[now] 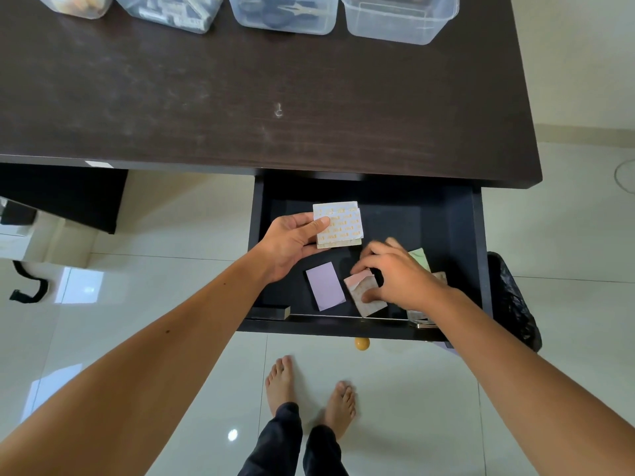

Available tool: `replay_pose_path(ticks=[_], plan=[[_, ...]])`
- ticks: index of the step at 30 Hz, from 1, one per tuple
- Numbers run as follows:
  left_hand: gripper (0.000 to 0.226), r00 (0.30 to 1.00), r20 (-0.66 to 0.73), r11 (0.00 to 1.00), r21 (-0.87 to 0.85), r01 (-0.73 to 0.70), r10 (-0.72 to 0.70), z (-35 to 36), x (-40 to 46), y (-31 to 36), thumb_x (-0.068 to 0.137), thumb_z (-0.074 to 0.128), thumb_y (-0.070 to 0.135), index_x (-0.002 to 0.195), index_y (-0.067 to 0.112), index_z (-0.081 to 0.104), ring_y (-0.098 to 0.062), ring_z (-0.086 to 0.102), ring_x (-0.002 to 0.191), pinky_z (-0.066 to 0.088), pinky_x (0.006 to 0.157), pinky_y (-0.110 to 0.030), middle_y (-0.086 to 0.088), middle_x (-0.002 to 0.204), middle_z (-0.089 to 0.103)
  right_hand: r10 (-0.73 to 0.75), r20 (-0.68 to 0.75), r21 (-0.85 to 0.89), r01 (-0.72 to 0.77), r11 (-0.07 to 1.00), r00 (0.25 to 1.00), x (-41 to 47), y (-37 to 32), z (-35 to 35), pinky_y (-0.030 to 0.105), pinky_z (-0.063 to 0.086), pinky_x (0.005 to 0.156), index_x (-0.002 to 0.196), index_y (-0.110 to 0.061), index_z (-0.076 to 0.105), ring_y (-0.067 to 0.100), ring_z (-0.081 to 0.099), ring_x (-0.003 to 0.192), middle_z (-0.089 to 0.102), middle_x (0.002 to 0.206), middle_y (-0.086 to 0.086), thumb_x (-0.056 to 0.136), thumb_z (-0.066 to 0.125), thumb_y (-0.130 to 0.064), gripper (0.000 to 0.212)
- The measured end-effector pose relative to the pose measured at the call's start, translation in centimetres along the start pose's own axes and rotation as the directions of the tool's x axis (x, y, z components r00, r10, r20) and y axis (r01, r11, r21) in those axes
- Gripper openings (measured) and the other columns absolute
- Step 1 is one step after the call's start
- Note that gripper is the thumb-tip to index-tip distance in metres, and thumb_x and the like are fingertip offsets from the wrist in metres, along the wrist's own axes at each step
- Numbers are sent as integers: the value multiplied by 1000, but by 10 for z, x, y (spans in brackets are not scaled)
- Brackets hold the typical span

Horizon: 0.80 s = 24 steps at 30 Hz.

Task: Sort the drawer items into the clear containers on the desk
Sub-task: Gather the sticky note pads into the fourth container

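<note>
At the left of the frame we see a black strap (29,285) lying on the pale floor tiles. Along the top edge, four clear containers (400,20) stand in a row on the dark desk (240,97), the three on the left holding items we cannot make out. Below the desk edge, in the centre, the dark drawer (479,252) stands pulled open. Our left hand (292,242) is over its left part, fingers curled under and thumb pressed on top of a small stack of white cards with orange print (342,225), held clear of the drawer floor. Just below lies a lilac card (325,286), flat and untouched. Right of it, our right hand (400,274) reaches down with fingers bent, thumb and fingertips touching a pinkish card (364,295); whether it is gripped or only pressed we cannot tell. A green card (421,257) shows behind that hand. At the far right stands a bin with a black bag (515,297).
</note>
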<state>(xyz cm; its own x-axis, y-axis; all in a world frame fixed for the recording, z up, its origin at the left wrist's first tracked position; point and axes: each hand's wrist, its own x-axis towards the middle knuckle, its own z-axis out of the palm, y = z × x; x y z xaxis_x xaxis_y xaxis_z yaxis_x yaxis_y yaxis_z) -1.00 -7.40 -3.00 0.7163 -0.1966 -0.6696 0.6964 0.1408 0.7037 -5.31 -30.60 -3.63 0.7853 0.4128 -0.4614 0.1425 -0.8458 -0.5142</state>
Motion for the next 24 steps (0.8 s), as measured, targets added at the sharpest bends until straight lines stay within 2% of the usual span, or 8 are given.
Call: replay_pose_path(ticks=[3,5,8,12,17,20,24], plan=[[33,1000,-1,1000,-4,3,-3,0,0,0,98,67,17,129,5,67,-22,74,112,57,102,-42,-10,119,77,44,-2,146,-43,988,999,-3,-3,-11,31,50,86,101,-34,73,7,55,100,64,104,-16,84,88,-26,24],[34,1000,7,1000,-30,5,-5,-1,0,0,99,66,17,131,4,66,-24,73,115,55,104,-43,-11,121,76,73,3,281,-71,957,997,-6,-3,-23,33,59,83,96,-30,75,7,67,93,73,97,-14,85,87,-22,19],[34,1000,16,998,-55,5,-4,-2,0,1,100,65,17,132,3,65,-25,72,116,54,106,-45,-12,123,75,115,-45,490,-79,868,992,-9,0,-42,33,64,85,99,-25,77,12,75,92,79,96,-5,83,88,-16,20],[37,999,31,998,-58,14,-12,0,-1,0,101,64,17,134,1,63,-26,72,116,54,106,-44,-13,123,75,189,-167,753,2,658,968,-3,-1,-57,27,63,76,107,-11,76,17,78,93,81,101,4,88,82,-7,20],[38,996,85,999,-27,28,-25,4,-5,1,102,62,18,135,0,61,-25,72,117,56,103,-41,-14,124,75,290,-270,806,51,590,918,13,-5,-56,25,57,78,108,-16,78,14,74,92,80,104,6,89,83,-14,19],[39,994,102,999,-16,40,-38,6,-6,3,102,62,18,137,0,60,-25,71,118,55,104,-42,-14,125,74,339,-315,780,39,624,887,21,-9,-49,27,58,81,102,-23,79,9,71,91,79,103,1,88,84,-15,17],[40,993,112,999,-10,35,-34,8,-6,6,102,61,20,137,1,60,-24,71,118,58,100,-40,-14,125,74,357,-334,751,17,660,873,28,-17,-42,38,64,86,105,-22,79,11,75,97,78,104,-5,89,84,-18,17]])
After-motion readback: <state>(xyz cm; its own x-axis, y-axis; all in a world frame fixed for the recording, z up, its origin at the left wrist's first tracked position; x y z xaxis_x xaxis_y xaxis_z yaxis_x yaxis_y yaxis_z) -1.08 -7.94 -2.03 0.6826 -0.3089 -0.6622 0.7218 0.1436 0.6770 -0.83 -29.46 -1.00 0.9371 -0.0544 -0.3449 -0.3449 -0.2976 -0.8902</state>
